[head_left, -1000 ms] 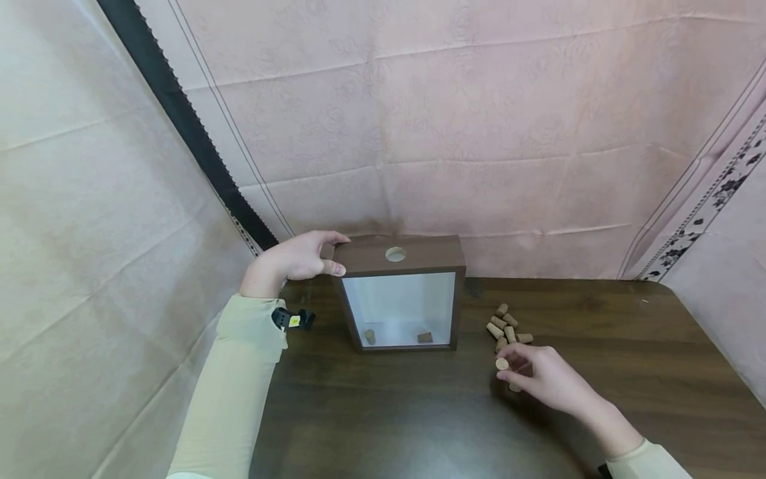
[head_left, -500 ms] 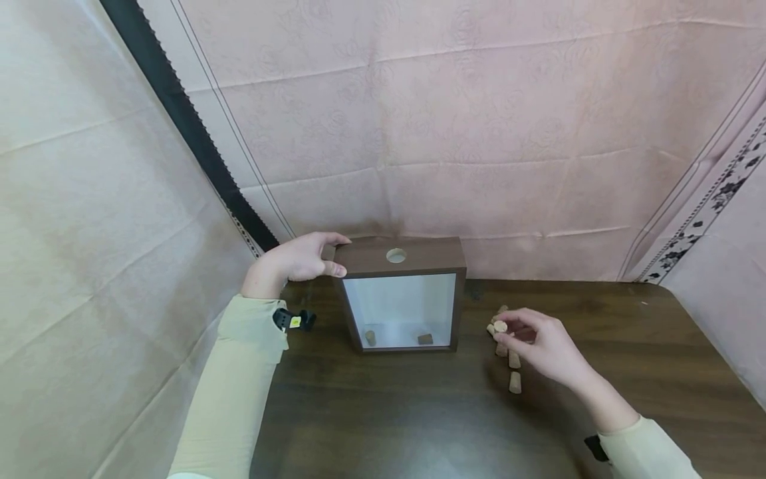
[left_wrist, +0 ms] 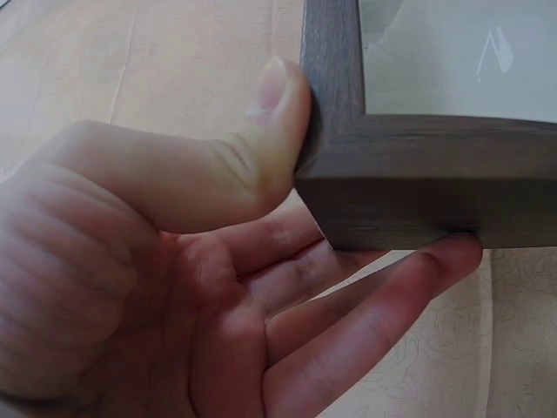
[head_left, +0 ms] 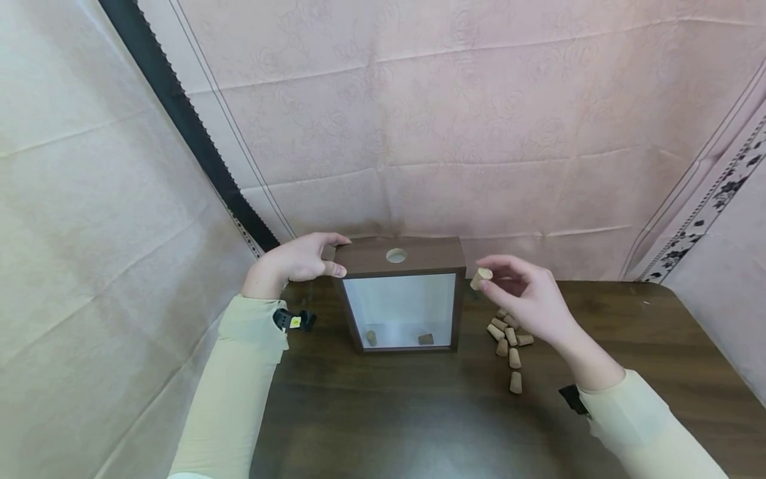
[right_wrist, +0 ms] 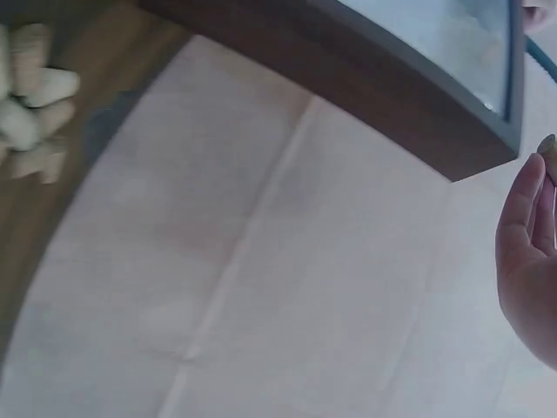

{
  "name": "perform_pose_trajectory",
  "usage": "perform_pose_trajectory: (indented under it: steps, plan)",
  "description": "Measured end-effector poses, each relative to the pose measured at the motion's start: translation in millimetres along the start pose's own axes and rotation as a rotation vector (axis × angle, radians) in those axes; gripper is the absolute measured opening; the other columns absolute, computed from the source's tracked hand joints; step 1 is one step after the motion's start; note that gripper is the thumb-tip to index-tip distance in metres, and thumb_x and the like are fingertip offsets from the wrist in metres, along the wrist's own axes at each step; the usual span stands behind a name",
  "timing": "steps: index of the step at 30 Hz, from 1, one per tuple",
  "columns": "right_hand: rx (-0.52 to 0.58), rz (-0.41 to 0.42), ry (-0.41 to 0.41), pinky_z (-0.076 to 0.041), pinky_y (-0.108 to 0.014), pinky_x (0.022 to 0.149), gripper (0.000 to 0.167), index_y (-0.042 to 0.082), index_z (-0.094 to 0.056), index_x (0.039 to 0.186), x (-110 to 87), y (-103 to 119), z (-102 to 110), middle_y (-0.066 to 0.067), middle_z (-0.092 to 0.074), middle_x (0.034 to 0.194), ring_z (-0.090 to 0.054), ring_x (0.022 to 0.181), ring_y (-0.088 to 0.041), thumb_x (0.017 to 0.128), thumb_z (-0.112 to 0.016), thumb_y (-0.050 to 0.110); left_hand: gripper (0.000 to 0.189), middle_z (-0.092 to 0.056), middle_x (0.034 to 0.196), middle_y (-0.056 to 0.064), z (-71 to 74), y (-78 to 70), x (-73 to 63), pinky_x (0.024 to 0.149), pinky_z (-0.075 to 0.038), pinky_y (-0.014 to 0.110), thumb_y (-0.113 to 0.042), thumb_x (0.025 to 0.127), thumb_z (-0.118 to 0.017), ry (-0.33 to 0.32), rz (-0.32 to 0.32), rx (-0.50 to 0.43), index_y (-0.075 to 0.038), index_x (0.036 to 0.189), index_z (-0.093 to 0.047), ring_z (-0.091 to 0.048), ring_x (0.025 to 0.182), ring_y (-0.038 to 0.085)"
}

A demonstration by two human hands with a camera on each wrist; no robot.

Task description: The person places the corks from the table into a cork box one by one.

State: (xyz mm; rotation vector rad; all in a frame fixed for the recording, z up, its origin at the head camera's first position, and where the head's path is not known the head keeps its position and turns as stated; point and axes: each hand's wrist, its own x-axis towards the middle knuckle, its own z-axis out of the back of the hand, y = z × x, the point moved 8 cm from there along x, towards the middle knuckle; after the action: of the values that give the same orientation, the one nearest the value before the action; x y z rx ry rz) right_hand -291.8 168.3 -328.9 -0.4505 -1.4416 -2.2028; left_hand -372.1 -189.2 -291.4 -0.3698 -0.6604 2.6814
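A brown shadow-box frame [head_left: 427, 256] with a clear front stands upright on the table, a round hole [head_left: 396, 255] in its top. Inside, two corks [head_left: 425, 339] lie at the bottom. My left hand [head_left: 299, 258] grips the box's top left corner; in the left wrist view the thumb presses one side of the frame [left_wrist: 418, 152] and the fingers reach round the other. My right hand [head_left: 532, 299] pinches a cork [head_left: 481, 278] between thumb and fingers, just right of the box's top and apart from it. The right wrist view shows that cork [right_wrist: 548, 155] only partly, at its edge.
Several loose corks [head_left: 502, 347] lie in a heap right of the box, with a few strung toward the front. The dark wooden table [head_left: 371, 412] ends against a pale cloth [head_left: 509, 133] hung behind. Another cloth [head_left: 90, 266] hangs at left.
My right hand has lifted the cork from the heap, up and to the left toward the box's top, uncovering the loose corks. The left hand and box have stayed put.
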Motion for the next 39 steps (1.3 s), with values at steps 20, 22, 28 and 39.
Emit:
perform_pose_trajectory:
  steps: [20,22,28,39]
  plan:
    - [0.136,0.028,0.029,-0.06,-0.028,0.087,0.028,0.012,-0.074,0.125,50.8,31,-36,-0.002,-0.077,0.111,-0.074,0.102,-0.02,0.098,-0.08,0.014,0.065,-0.043,0.166,0.018,-0.2,2.2,1.6,0.119,-0.033,0.068,-0.021,0.101,-0.077,-0.011,-0.005,-0.006,-0.015,0.159,-0.05,-0.039,0.151,0.043]
    - [0.135,0.021,0.035,-0.06,-0.029,0.088,0.029,0.013,-0.074,0.126,57.3,33,-41,-0.001,-0.077,0.111,-0.074,0.103,-0.02,0.098,-0.08,0.018,0.065,-0.044,0.165,0.018,0.1,1.7,1.6,0.119,-0.033,0.069,-0.021,0.1,-0.077,-0.011,-0.004,-0.007,-0.014,0.159,-0.05,-0.039,0.151,0.043]
    - [0.066,0.018,0.077,-0.061,-0.034,0.086,0.031,0.014,-0.074,0.128,74.2,40,-59,0.001,-0.078,0.111,-0.075,0.1,-0.018,0.098,-0.081,0.018,0.066,-0.043,0.165,0.017,-0.2,-0.1,1.4,0.119,-0.033,0.068,-0.02,0.1,-0.078,-0.006,0.003,-0.011,-0.014,0.159,-0.05,-0.038,0.151,0.043]
    - [0.07,0.018,0.15,-0.062,-0.036,0.083,0.028,0.009,-0.075,0.122,96.7,48,-84,-0.002,-0.078,0.107,-0.075,0.094,-0.019,0.095,-0.082,0.011,0.065,-0.045,0.164,0.018,-0.1,1.0,-0.4,0.117,-0.036,0.068,-0.021,0.101,-0.077,-0.017,0.013,-0.007,-0.015,0.159,-0.05,-0.042,0.149,0.043]
